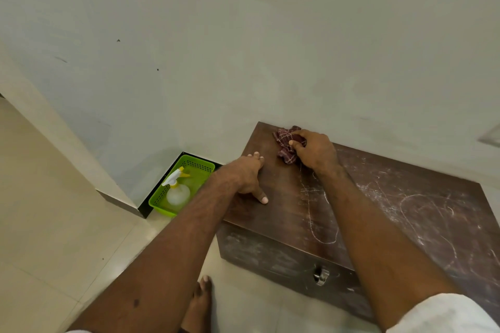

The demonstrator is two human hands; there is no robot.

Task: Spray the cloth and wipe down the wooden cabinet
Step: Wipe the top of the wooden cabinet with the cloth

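A low dark wooden cabinet stands against the wall, its top marked with pale scratches and dust. My right hand grips a bunched maroon checked cloth and holds it down on the cabinet's far left corner. My left hand rests flat on the top near the left edge, fingers straight and thumb spread. A clear spray bottle with a white and yellow trigger head lies in a green basket on the floor, left of the cabinet.
A pale wall rises right behind the cabinet. A metal latch hangs on the cabinet's front. My bare foot stands on the tiled floor in front of it. A wall corner juts out at left beside the basket.
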